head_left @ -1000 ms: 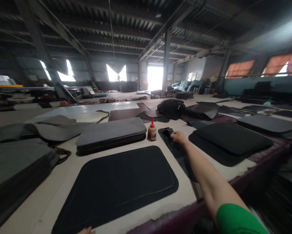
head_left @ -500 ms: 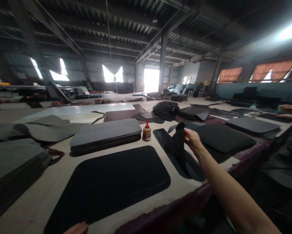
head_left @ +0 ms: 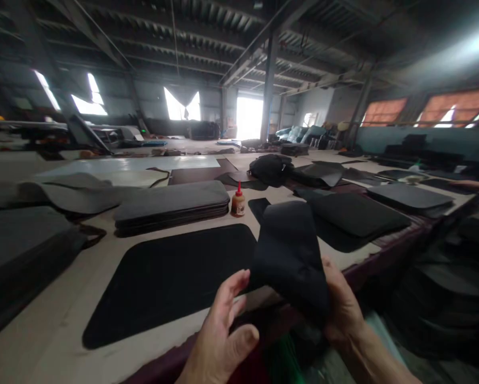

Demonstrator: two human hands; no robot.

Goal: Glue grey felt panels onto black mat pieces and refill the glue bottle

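My right hand [head_left: 341,298] is closed on the right edge of a dark, bent sheet [head_left: 289,250], raised above the table's front edge. Part of its fingers is hidden behind the sheet. Just left of the sheet, my left hand [head_left: 229,325] is open, thumb and fingers apart, with nothing in it. A black rounded panel [head_left: 171,277] lies flat on the table [head_left: 59,314], left of both hands. Behind the panel stand a stack of grey panels [head_left: 171,208] and an upright glue bottle [head_left: 238,202] with a red tip.
Grey padded pieces [head_left: 23,240] lie at the left. On the right are a dark panel pile [head_left: 357,216] and a grey pile [head_left: 411,197]. A black bundle [head_left: 271,169] sits farther back. Another person's hand [head_left: 469,185] shows at the far right edge.
My right hand has lifted the dark sheet off the table and brought it nearer. My left hand has moved up and right from the bottom edge, towards the sheet.
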